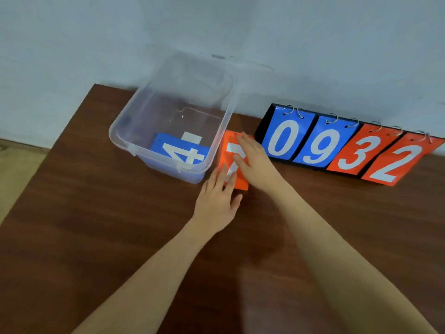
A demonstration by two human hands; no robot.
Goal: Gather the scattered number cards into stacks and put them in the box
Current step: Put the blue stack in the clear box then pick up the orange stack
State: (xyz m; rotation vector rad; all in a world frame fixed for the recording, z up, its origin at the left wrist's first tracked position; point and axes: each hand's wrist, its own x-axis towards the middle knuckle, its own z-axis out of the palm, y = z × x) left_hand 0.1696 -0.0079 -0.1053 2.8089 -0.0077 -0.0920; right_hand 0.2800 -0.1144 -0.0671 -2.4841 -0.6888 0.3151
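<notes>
An orange card stack [240, 182] with a white 7 on top lies flat on the brown table, just right of the clear plastic box [144, 97]. Inside the box rests a blue card [166, 147] showing a white 4. My left hand [218, 196] lies flat with its fingertips on the stack's near left corner. My right hand [252, 155] presses flat on the stack's right side, fingers spread. Neither hand grips the cards.
A flip scoreboard [346, 145] leans against the wall at the right, showing blue 0 and 9, orange 3 and 2, on metal rings. The grey wall runs behind the table [96, 225]. The table's left edge slants at the far left.
</notes>
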